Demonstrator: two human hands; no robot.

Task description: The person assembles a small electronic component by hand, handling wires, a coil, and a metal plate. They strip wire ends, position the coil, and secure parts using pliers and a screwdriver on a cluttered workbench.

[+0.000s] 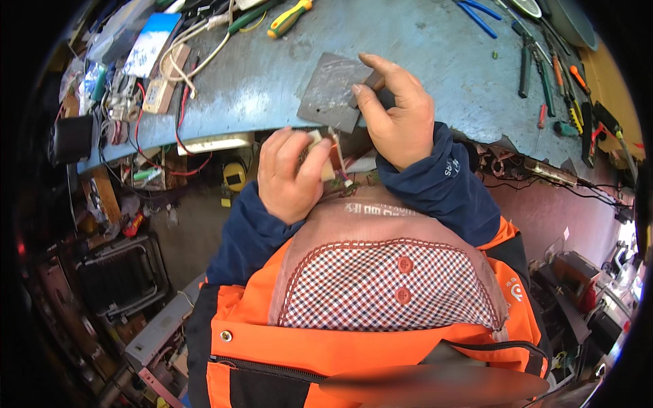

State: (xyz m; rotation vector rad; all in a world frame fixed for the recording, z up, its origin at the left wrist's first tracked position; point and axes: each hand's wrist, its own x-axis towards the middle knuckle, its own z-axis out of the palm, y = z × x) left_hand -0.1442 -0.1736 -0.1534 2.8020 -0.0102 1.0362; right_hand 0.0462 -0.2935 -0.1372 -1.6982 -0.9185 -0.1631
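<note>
Nearest you was your orange jacket (354, 353) with its checked lining, both dark blue sleeves reaching toward the far blue worktop (272, 75). At the far left of that worktop lay a tangle of wires (183, 54) and a yellow-handled screwdriver (289, 18). Your left hand (289, 173), just off the worktop's near edge, had its grip closed around a small part with red wires (333, 160); what kind of part it was could not be told. Just right of it, your right hand (394, 112) had its fingers curled against a dark grey plate (330, 92) lying at the worktop's edge, thumb pressed on it. Far right lay blue-handled pliers (476, 13) and more hand tools (558, 75).
</note>
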